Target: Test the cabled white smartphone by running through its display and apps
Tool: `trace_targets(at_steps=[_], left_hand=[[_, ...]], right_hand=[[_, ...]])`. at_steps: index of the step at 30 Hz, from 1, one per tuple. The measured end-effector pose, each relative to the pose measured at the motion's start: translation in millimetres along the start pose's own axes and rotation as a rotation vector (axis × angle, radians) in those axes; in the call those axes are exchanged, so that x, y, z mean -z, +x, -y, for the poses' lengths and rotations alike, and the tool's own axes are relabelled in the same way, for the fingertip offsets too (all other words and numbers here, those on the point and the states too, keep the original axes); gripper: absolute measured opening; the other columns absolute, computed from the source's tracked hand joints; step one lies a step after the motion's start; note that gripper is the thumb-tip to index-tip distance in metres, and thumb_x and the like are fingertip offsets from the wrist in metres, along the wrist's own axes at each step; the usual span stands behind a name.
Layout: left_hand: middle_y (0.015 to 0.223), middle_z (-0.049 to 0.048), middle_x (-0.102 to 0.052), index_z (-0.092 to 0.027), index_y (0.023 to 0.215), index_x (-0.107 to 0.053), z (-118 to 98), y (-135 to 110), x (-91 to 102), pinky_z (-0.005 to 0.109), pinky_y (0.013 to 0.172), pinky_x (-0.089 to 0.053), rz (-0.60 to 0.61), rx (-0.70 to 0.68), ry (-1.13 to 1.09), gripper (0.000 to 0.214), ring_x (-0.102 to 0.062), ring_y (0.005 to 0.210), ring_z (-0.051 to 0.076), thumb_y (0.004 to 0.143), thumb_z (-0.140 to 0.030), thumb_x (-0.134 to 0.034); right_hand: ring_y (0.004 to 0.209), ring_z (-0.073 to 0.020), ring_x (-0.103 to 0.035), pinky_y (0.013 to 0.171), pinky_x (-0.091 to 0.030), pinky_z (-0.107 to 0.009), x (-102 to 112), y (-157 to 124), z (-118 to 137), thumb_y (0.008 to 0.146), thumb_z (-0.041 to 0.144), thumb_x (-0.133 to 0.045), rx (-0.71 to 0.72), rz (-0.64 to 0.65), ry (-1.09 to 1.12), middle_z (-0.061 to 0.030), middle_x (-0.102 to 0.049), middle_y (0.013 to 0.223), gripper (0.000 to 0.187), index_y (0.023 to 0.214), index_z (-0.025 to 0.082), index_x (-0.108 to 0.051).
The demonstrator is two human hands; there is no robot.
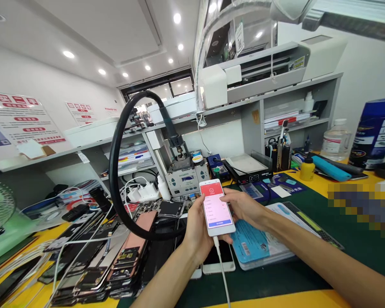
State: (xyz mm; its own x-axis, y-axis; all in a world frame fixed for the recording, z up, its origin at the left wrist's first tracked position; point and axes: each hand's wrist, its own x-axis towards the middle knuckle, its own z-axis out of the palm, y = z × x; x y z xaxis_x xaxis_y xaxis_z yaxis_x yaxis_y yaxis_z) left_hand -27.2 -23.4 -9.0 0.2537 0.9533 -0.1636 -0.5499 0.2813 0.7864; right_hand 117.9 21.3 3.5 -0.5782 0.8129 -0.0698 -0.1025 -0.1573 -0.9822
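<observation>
The green mat [259, 284] spreads across the lower centre and right of the frame, likely to protect the bench. A black hose [113, 171] loops left of centre, probably curving because it is stiff. At the frame's centre, the left hand [195, 231] is half curled, gripping the left edge of a white phone [218, 214] from beneath; the right hand [245, 209] is loosely bent, thumb at the screen's right edge, perhaps to tap. The phone tilts screen-up, seemingly for reading, its bottom end leaving room for the plugged-in white cable [223, 273].
</observation>
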Motion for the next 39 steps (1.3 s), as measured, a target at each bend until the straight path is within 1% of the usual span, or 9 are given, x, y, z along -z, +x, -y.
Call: trace_targets(at_steps=[2,6,12,20,23,28,31,37,39], left_hand=[[0.078,0.0096,-0.067,-0.012,0.129,-0.056,0.7,0.9,0.9,0.036,0.043,-0.056,0.006,0.005,-0.020,0.058,-0.066,0.061,0.025,0.090,-0.053,-0.047],[0.089,0.0120,-0.070,-0.013,0.129,-0.057,1.1,1.3,2.3,0.030,0.051,-0.057,0.022,0.021,-0.070,0.055,-0.069,0.071,0.023,0.090,-0.051,-0.049],[0.094,0.0133,-0.070,-0.013,0.129,-0.057,0.1,0.3,0.8,0.030,0.054,-0.058,0.031,0.019,-0.096,0.055,-0.069,0.077,0.024,0.091,-0.052,-0.048],[0.092,0.0140,-0.070,-0.012,0.129,-0.056,-0.3,0.7,0.8,0.031,0.052,-0.058,0.043,0.021,-0.084,0.058,-0.069,0.077,0.025,0.089,-0.054,-0.049],[0.093,0.0141,-0.070,-0.013,0.130,-0.056,-0.4,0.5,0.8,0.030,0.051,-0.057,0.045,0.023,-0.079,0.058,-0.069,0.077,0.025,0.089,-0.054,-0.048],[0.092,0.0135,-0.070,-0.016,0.131,-0.056,-0.2,1.7,2.2,0.028,0.048,-0.056,0.044,0.029,-0.067,0.056,-0.069,0.076,0.025,0.088,-0.051,-0.051],[0.088,0.0133,-0.070,-0.015,0.132,-0.056,-0.4,1.8,2.2,0.030,0.045,-0.056,0.045,0.035,-0.062,0.057,-0.069,0.072,0.025,0.088,-0.052,-0.051],[0.078,0.0116,-0.067,-0.013,0.131,-0.056,0.2,1.7,2.9,0.039,0.040,-0.056,0.043,0.034,-0.046,0.062,-0.067,0.062,0.027,0.088,-0.057,-0.047],[0.080,0.0115,-0.068,-0.014,0.132,-0.055,0.2,1.7,3.2,0.039,0.040,-0.056,0.043,0.033,-0.049,0.062,-0.067,0.063,0.028,0.088,-0.057,-0.047]], right_hand=[[0.069,-0.0193,-0.057,0.050,-0.039,-0.026,0.7,0.5,-0.8,0.085,0.029,-0.048,0.003,0.007,0.006,-0.0049,-0.060,0.079,0.033,0.115,0.018,-0.056],[0.065,-0.0174,-0.054,0.049,-0.036,-0.025,0.6,0.1,-1.3,0.086,0.031,-0.048,0.008,0.012,0.007,-0.0040,-0.058,0.077,0.033,0.115,0.018,-0.056],[0.064,-0.0166,-0.053,0.049,-0.036,-0.025,1.6,0.1,-1.5,0.089,0.034,-0.046,0.012,0.027,0.007,-0.0042,-0.057,0.077,0.031,0.113,0.016,-0.057],[0.069,-0.0190,-0.056,0.050,-0.039,-0.025,2.9,2.4,-3.1,0.091,0.035,-0.044,0.011,0.040,0.038,-0.0061,-0.060,0.081,0.032,0.114,0.017,-0.057],[0.069,-0.0190,-0.056,0.049,-0.038,-0.025,0.6,1.5,-1.6,0.092,0.033,-0.042,0.001,0.033,0.042,-0.0050,-0.057,0.079,0.031,0.113,0.017,-0.057],[0.071,-0.0209,-0.058,0.053,-0.042,-0.028,-1.2,-0.9,1.5,0.092,0.035,-0.042,-0.007,0.032,0.031,-0.0034,-0.055,0.077,0.032,0.115,0.018,-0.055],[0.072,-0.0205,-0.057,0.054,-0.042,-0.028,-0.6,-1.4,1.2,0.091,0.036,-0.044,-0.006,0.027,0.032,-0.0039,-0.056,0.078,0.032,0.114,0.018,-0.056],[0.071,-0.0179,-0.054,0.051,-0.039,-0.025,1.0,0.7,-1.2,0.091,0.036,-0.045,0.000,0.015,0.030,-0.0049,-0.059,0.081,0.031,0.112,0.018,-0.058],[0.071,-0.0180,-0.055,0.051,-0.039,-0.025,1.7,1.4,-1.9,0.091,0.036,-0.045,0.003,0.016,0.029,-0.0045,-0.059,0.081,0.030,0.111,0.018,-0.058]])
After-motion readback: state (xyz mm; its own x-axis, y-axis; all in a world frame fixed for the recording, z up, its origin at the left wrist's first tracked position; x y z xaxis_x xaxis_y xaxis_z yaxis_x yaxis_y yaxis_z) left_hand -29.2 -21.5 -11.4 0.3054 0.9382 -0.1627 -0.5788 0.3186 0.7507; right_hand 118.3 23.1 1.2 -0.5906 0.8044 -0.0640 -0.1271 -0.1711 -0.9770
